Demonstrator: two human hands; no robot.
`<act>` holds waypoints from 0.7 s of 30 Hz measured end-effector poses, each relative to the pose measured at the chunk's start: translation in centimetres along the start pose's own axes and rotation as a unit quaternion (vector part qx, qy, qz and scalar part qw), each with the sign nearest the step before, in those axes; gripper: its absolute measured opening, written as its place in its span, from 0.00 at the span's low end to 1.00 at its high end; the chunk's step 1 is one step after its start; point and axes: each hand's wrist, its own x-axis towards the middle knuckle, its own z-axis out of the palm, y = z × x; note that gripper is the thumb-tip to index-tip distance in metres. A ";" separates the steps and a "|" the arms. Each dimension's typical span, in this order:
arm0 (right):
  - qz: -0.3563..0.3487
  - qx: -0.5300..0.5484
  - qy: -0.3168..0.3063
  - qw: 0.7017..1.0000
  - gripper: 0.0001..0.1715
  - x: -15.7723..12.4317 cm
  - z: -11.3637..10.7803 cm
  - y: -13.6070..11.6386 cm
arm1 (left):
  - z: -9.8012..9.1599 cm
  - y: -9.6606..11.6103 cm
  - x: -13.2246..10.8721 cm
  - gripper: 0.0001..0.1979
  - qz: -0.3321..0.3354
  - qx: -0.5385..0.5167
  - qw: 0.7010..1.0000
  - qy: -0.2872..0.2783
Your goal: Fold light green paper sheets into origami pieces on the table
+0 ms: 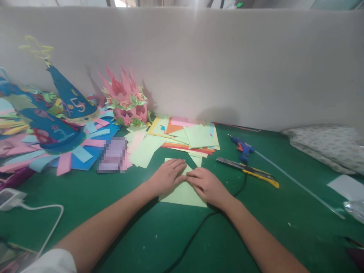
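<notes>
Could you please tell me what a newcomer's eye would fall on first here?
Probably the spiky pink paper crown against the pale wall, with a blue cone hat to its left. Next come the left hand and right hand, resting on a pale green sheet at the centre. To their right lies a yellow-handled knife, below a blue glue gun.

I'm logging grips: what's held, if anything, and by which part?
The left hand and right hand lie across the middle of the pale green paper sheet; whether either pinches it cannot be told.
</notes>
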 end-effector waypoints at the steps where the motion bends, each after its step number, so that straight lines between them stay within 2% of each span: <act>1: 0.000 -0.001 -0.002 1.000 0.14 0.0 0.0 0.0 | 0.2 -0.1 0.0 0.23 -0.001 0.006 1.000 0.004; 9: -0.006 0.009 0.005 1.000 0.16 -0.2 0.0 0.1 | 0.4 -0.7 -0.3 0.21 0.025 0.028 0.999 0.012; 16: -0.004 0.014 0.002 1.000 0.16 -0.1 -0.1 0.1 | 0.5 -0.5 -0.5 0.17 0.008 0.007 0.999 0.037; 21: 0.003 0.022 0.001 1.000 0.16 -0.2 -0.1 0.1 | 0.8 -0.2 -0.3 0.13 0.033 -0.003 0.998 0.044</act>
